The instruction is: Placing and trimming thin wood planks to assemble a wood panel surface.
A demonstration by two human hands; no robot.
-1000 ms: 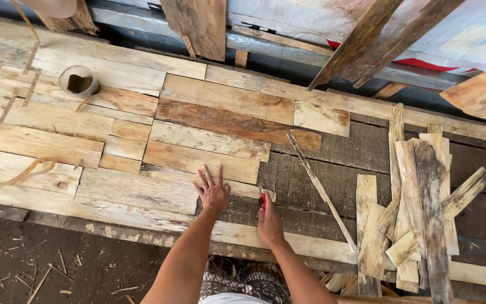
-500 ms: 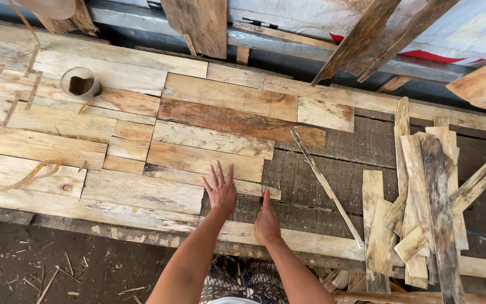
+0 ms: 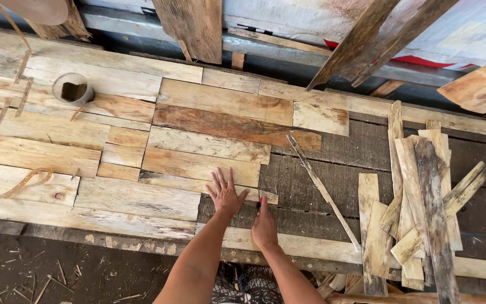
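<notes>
My left hand lies flat with its fingers spread on a narrow pale wood strip, at the right end of a patchwork of planks. Just to its right, my right hand rests on the dark backing board. It pinches a small red pencil-like thing that points at the strip's end. The two hands are almost touching.
A thin slat lies diagonally on the dark board. Loose offcuts are piled at the right. An open tin can stands on the planks at far left. Boards lean against the back wall. Dirt floor lies below the near frame edge.
My left hand has slid a little to the right along the strip, closer to my right hand. The right hand has stayed about where it was.
</notes>
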